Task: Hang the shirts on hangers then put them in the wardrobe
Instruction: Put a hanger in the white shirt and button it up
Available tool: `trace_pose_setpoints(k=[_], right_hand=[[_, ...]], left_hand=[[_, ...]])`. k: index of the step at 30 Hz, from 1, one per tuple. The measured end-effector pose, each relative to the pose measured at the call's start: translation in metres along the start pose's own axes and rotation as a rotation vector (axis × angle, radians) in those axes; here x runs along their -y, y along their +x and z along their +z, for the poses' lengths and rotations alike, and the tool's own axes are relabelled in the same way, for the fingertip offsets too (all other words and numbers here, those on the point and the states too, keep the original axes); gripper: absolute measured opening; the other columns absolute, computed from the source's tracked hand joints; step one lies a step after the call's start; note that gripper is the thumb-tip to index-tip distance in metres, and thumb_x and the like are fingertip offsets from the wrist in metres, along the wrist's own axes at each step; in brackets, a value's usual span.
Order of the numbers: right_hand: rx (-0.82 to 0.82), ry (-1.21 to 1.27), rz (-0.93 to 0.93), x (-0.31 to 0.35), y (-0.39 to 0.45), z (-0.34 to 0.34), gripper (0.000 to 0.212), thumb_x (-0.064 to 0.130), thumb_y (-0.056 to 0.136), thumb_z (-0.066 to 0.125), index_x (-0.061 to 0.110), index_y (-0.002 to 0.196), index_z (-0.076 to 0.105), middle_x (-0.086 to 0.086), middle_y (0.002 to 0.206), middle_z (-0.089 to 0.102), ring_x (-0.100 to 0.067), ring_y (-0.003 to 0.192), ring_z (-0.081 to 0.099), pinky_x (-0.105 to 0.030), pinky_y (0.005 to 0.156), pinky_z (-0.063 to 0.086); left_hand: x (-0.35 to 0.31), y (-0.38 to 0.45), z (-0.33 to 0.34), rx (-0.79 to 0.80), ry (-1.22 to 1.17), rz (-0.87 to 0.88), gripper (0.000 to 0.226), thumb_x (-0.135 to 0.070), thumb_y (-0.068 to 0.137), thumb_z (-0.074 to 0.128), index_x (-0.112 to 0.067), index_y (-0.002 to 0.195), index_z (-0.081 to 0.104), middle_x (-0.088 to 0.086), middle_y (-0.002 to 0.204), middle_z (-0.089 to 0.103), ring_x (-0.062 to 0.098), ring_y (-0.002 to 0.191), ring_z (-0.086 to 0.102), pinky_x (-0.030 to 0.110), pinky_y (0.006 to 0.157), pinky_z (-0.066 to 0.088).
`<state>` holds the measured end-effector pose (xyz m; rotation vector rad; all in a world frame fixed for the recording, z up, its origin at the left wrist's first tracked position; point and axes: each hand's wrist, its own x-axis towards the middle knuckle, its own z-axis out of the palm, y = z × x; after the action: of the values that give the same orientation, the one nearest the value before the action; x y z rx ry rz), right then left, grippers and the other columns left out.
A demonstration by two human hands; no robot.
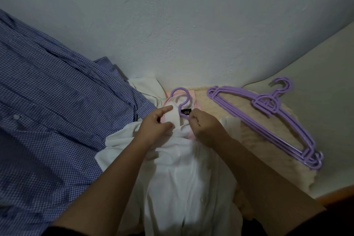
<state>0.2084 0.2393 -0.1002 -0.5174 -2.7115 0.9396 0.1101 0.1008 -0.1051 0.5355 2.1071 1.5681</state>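
White shirt (pixel 183 174) lies spread in front of me on the bed (pixel 316 86), its collar end pointing away towards the wall (pixel 172 15) and its buttoned front running back towards my body. A purple hanger (pixel 181 99) is inside it: only the hook shows, poking out of the neck opening and curling over the collar, just above a small black label (pixel 186 112) sewn inside the neck. Something pink (pixel 192 95) lies under the collar, and I cannot tell what it is.

My left hand (pixel 156 123) rests on the left side of the collar; the thumb and the curled fingers pinch the white cloth there, while the forefinger stretches out along the collar edge towards the hook. My right hand (pixel 203 123) is closed into a fist at the right side of the collar, just beside the label, gripping the shirt's fabric near the base of the hook. Both forearms reach in from the bottom of the view and cross over the shirt's body.

To my left, a blue checked shirt (pixel 47 120) lies rumpled across the bed, its edge touching and partly overlapping the white one. To my right, well apart from my hands, a stack of purple hangers (pixel 272 119) lies flat on a cream, fluffy cloth (pixel 226 109), their hooks pointing up towards the wall. At the lower right corner a strip of brown wooden edge (pixel 337 193) borders the bed
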Motion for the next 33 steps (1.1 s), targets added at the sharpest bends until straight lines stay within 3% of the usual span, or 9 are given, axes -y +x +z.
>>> trace_pose_setpoints(k=[4,8,13,18,21,23,27,30,33], right_hand=[[-0.166,0.158,0.086,-0.011,0.001,0.003,0.022,0.02,0.084,0.068,0.011,0.072,0.053,-0.002,0.065,0.05,-0.013,0.06,0.043,-0.016,0.058,0.034],[-0.163,0.264,0.083,-0.019,0.001,0.0,0.006,0.004,0.082,0.065,0.008,0.084,0.063,0.001,0.083,0.061,-0.014,0.08,0.055,-0.002,0.069,0.034],[-0.074,0.352,0.126,-0.025,0.002,-0.012,0.043,-0.009,0.083,0.05,0.012,0.118,0.064,-0.004,0.118,0.06,-0.011,0.111,0.051,-0.005,0.091,0.03],[-0.02,0.56,0.271,-0.028,0.0,-0.022,0.058,-0.015,0.082,0.037,0.011,0.132,0.054,0.004,0.122,0.052,-0.007,0.115,0.045,0.001,0.08,0.036],[-0.032,0.782,0.433,-0.035,0.003,-0.024,0.056,-0.013,0.082,0.033,0.009,0.126,0.058,-0.006,0.132,0.054,-0.018,0.118,0.05,-0.023,0.099,0.043],[0.008,1.024,0.556,-0.038,0.004,-0.022,0.057,-0.013,0.08,0.027,0.007,0.123,0.059,-0.017,0.131,0.055,-0.029,0.117,0.054,-0.038,0.101,0.044],[0.0,1.391,0.667,-0.036,0.002,-0.023,0.045,-0.01,0.085,0.024,0.003,0.108,0.06,-0.016,0.101,0.065,-0.03,0.091,0.062,-0.035,0.083,0.049],[-0.014,1.535,0.676,-0.038,-0.001,-0.019,0.045,-0.01,0.085,0.019,0.005,0.099,0.059,-0.016,0.098,0.064,-0.03,0.085,0.062,-0.037,0.073,0.054],[-0.02,1.6,0.676,-0.037,-0.003,-0.017,0.042,-0.007,0.084,0.021,0.005,0.096,0.06,-0.017,0.096,0.065,-0.031,0.08,0.063,-0.037,0.067,0.055]], left_hand=[[0.002,0.001,-0.001,-0.051,-0.051,0.017,0.035,-0.012,0.086,0.068,-0.021,0.12,0.066,0.002,0.12,0.063,0.013,0.103,0.059,0.025,0.091,0.048],[0.001,0.0,-0.001,-0.111,-0.123,0.032,0.027,-0.014,0.087,0.068,-0.019,0.114,0.069,-0.002,0.111,0.066,0.001,0.098,0.059,0.013,0.088,0.047],[0.001,0.005,0.0,-0.1,-0.222,-0.033,0.031,-0.004,0.089,0.063,-0.021,0.116,0.066,-0.005,0.104,0.067,0.013,0.102,0.063,0.032,0.098,0.049],[-0.003,0.009,-0.006,-0.001,-0.512,-0.239,0.037,0.006,0.093,0.046,-0.008,0.123,0.062,0.0,0.089,0.074,0.019,0.088,0.064,0.034,0.089,0.051],[-0.003,0.01,-0.014,0.062,-0.672,-0.342,0.04,0.001,0.091,0.039,-0.01,0.122,0.062,0.012,0.104,0.071,0.024,0.086,0.066,0.035,0.074,0.056],[0.0,0.012,-0.021,0.121,-0.731,-0.391,0.042,-0.004,0.089,0.039,-0.008,0.127,0.059,0.015,0.116,0.065,0.027,0.089,0.065,0.037,0.072,0.058],[0.006,0.016,-0.033,0.128,-0.854,-0.439,0.039,-0.005,0.076,0.047,-0.008,0.11,0.064,0.012,0.102,0.068,0.026,0.084,0.067,0.045,0.081,0.056],[0.009,0.014,-0.034,0.114,-0.938,-0.428,0.031,-0.003,0.073,0.045,-0.008,0.092,0.069,0.013,0.089,0.069,0.029,0.076,0.069,0.057,0.08,0.052],[0.009,0.013,-0.027,0.114,-0.911,-0.398,0.028,-0.005,0.071,0.045,-0.008,0.072,0.074,0.013,0.08,0.069,0.029,0.071,0.07,0.057,0.077,0.052]])
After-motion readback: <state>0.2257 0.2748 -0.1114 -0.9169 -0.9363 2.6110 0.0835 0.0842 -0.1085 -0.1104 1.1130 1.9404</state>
